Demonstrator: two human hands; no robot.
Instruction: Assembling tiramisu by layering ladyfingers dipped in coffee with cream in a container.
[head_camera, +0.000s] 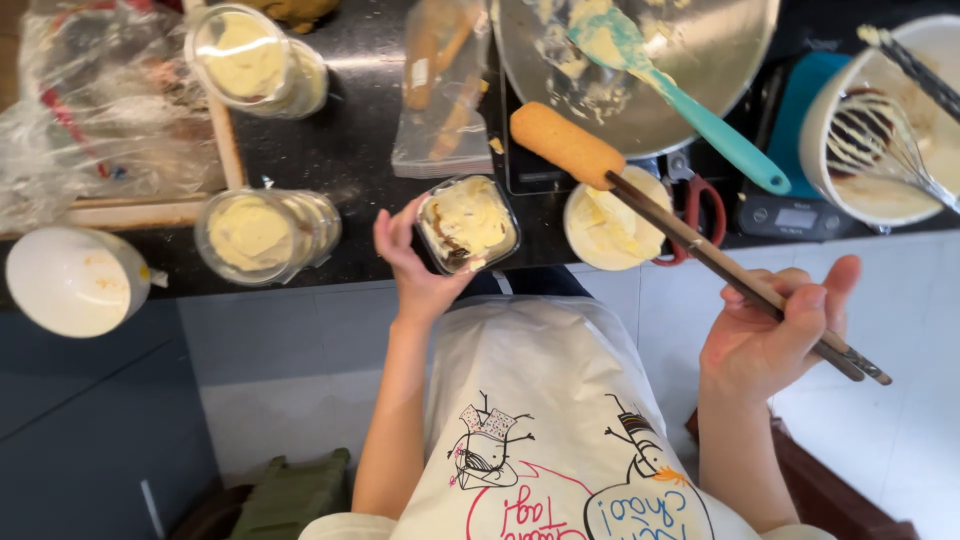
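Fingers of the left hand (415, 262) grip a small cream-filled tub (467, 222), partly hiding its near edge. Right hand (775, 330), palm up, pinches chopsticks (735, 280) holding a sponge finger (566, 145).

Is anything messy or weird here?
A bit messy: the teal spatula lies in the metal bowl, both smeared with cream. The right hand holds a ladyfinger with chopsticks, unusual but not wrong.

A kitchen: dark counter (350, 150) crowded with a whisk (885, 140), scale (795, 215), spatula (680, 90) and cream-filled cups (255, 235).
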